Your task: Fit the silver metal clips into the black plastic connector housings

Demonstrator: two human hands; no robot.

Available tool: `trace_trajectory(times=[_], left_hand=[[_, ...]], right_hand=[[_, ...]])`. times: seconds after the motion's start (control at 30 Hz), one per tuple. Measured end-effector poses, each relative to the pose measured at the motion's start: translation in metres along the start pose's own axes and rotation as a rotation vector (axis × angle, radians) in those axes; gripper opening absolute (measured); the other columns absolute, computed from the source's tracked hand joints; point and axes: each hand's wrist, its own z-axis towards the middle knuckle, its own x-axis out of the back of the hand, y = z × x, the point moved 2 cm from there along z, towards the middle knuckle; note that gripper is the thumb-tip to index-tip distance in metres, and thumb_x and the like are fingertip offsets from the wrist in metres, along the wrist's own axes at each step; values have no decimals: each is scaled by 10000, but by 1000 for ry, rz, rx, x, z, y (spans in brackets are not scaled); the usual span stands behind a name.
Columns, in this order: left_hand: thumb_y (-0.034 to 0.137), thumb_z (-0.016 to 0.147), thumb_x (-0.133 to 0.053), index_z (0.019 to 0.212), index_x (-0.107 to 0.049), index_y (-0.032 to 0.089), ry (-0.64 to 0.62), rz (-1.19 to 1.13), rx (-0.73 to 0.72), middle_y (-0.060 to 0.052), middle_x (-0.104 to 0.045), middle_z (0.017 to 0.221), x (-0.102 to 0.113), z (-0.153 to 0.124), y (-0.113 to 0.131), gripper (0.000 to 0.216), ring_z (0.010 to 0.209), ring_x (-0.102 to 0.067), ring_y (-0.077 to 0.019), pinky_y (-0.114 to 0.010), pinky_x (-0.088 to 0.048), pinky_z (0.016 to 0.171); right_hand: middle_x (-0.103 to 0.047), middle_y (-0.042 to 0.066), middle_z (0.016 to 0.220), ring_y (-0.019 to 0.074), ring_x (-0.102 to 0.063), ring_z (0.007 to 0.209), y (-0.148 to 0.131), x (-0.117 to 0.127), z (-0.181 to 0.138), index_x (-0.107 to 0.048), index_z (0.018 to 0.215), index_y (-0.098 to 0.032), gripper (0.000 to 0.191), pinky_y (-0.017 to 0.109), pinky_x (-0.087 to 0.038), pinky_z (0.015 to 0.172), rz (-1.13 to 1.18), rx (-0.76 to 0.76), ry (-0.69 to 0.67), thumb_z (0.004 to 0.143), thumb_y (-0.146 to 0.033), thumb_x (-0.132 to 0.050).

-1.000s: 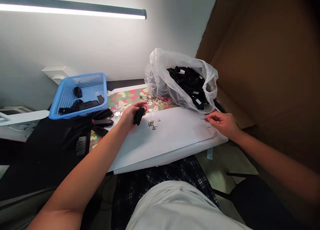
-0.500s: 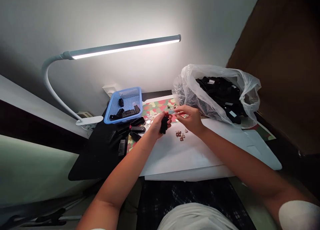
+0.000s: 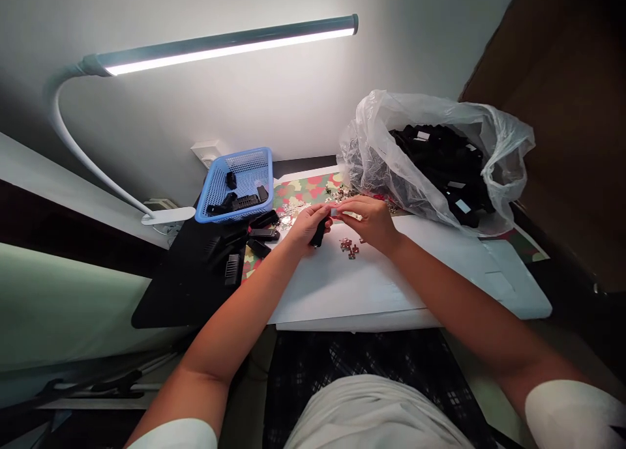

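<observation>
My left hand (image 3: 309, 227) is closed around a small black plastic piece (image 3: 319, 232), held tilted over the white board. At its upper end a small pale, flat tab (image 3: 334, 212) shows between the two hands. My right hand (image 3: 369, 222) pinches at that tab with thumb and forefinger; whether it is joined to the black piece I cannot tell. Just below the right hand, several small metal pieces (image 3: 348, 247) lie on the white board (image 3: 352, 292). More small silvery parts (image 3: 289, 214) are scattered behind my left hand.
A blue basket (image 3: 210, 191) with black pieces stands at the back left, and loose black parts (image 3: 264, 234) lie before it. A clear plastic bag (image 3: 376, 156) full of black items sits at the back right. The lamp (image 3: 235, 45) arches overhead.
The view has tipped downward and shifted. The black piece has turned in my left hand, showing less of its side, and my right fingers have closed in on its upper end.
</observation>
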Motion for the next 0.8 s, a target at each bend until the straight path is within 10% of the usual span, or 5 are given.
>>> trace_trajectory(times=[0.17,0.33,0.8], left_hand=[[211,719,-620,991,-587,182,56,-219,-46,0,-574,763,4,0,5,276,661,-546,-105,-228,-445,618],[9,564,-569,1173,-529,256,9,-107,-192,3,-590,944,2,-3,7,658,896,-588,-133,-266,-467,795],[131,690,-786,1307,-564,351,-139,183,-567,1,-624,1043,9,8,-5,692,960,-634,-137,-280,-510,821]], right_hand=[[-748,20,921,227,-699,895,-4,5,0,-746,869,-280,67,448,-601,837,116,-87,97,843,-321,-701],[-755,27,868,209,-716,796,-2,-3,-2,-753,852,-238,173,418,-626,770,343,-299,162,735,-360,-787],[-778,50,876,199,-737,815,1,-6,-1,-782,841,-186,177,368,-623,806,419,-379,143,700,-294,-783]])
